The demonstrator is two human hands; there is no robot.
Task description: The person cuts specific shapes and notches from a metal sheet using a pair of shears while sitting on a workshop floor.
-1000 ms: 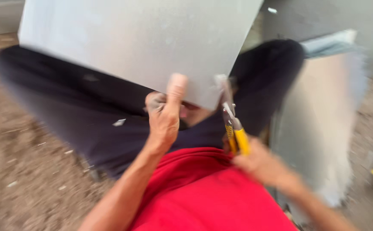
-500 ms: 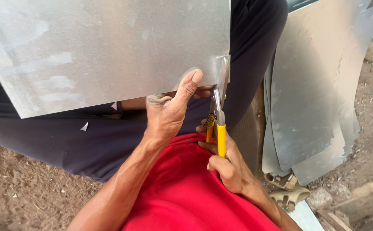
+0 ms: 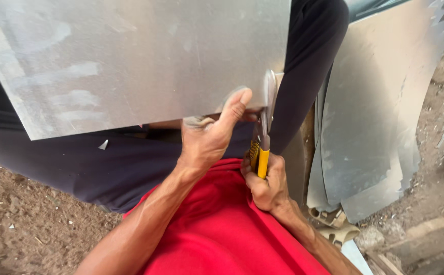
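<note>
1. Nearest, a red shirt (image 3: pixel 217 229) fills the bottom middle, with both bare forearms reaching up and away from it.
2. The right hand (image 3: pixel 267 183) is clenched around the yellow handles of the snips (image 3: pixel 263 137), knuckles toward the viewer, wrist bent slightly inward.
3. The snips point straight up, their blades biting the bottom right corner of the sheet (image 3: pixel 130 56).
4. The left hand (image 3: pixel 209 135) grips the sheet's bottom edge just beside the blades, thumb pressed flat on top, fingers hidden beneath.
5. The sheet, dull grey metal, lies tilted across dark trousers (image 3: pixel 79 163).
6. Farther right, more metal sheets (image 3: pixel 374 117) lean upright by the dirt ground (image 3: pixel 23 224).
</note>
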